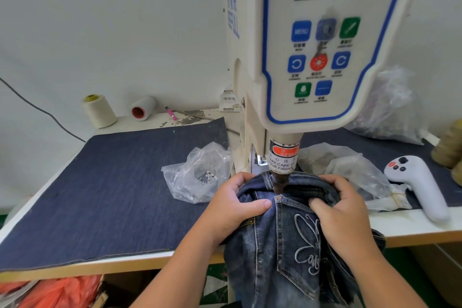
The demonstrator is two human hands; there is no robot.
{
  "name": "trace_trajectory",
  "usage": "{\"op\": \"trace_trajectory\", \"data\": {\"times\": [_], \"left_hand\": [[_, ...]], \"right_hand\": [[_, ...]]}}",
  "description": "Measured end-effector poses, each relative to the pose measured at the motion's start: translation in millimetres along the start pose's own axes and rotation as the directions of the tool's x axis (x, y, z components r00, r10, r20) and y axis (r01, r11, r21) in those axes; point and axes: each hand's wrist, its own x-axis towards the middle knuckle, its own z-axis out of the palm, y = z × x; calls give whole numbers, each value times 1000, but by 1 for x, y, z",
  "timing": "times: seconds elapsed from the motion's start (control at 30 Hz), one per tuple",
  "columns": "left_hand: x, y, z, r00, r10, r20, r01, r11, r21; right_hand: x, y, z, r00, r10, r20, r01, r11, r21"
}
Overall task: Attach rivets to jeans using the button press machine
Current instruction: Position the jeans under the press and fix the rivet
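The jeans hang over the table edge, bunched between both hands: the left hand and right hand each grip folded denim, flanking the pocket corner under the button press machine ram.

Views: one only, worn on the person's head.
Direction: forward and down, wide-angle, edges curved.
Nearness: close; button press machine looms far centre, table edge near, forearms enter from bottom.
Shared: nothing, no second view.
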Motion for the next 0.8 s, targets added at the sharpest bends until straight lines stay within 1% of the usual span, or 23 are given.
{"op": "trace_trajectory", "data": {"times": [0.2,0.37,0.57,0.8], "left_hand": [[-1,1,-2,1000,14,10,-14,999,42],[-2,2,-2,1000,17,14,-18,998,53],[-4,2,0,1000,28,-15,-27,999,39],[-4,1,0,1000,26,-14,-26,999,22]], "right_hand": [[1,1,-1,999,29,22,-29,1000,3],[1,1,-1,999,24,31,-24,1000,0],[1,0,-2,998,40,46,-40,999,-8],[2,-1,-1,996,69,52,-68,997,-23]]}}
